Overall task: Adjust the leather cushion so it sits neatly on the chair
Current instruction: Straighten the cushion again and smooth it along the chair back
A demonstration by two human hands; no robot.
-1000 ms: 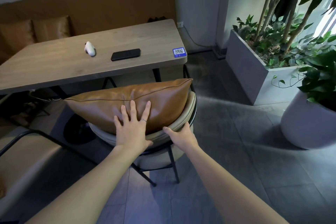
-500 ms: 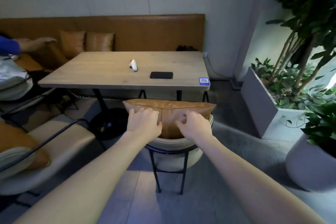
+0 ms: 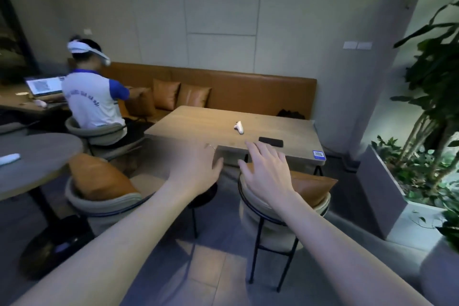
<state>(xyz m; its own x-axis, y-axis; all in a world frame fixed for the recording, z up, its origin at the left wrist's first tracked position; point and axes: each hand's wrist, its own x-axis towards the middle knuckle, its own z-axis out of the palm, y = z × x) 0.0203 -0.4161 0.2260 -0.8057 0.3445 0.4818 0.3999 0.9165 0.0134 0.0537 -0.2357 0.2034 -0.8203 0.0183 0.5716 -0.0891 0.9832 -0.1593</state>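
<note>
The brown leather cushion leans upright against the back of the beige round chair at centre right, its left part hidden behind my right hand. My right hand hovers over the chair back with fingers spread, holding nothing. My left hand is blurred, raised left of the chair in the air, fingers apart and empty.
A wooden table behind the chair holds a white controller and a black phone. A second chair with a cushion stands at left beside a round table. A seated person and planters flank the area.
Both hands have let go of the cushion and lifted away from it. The view has risen and pulled back, showing more of the room.
</note>
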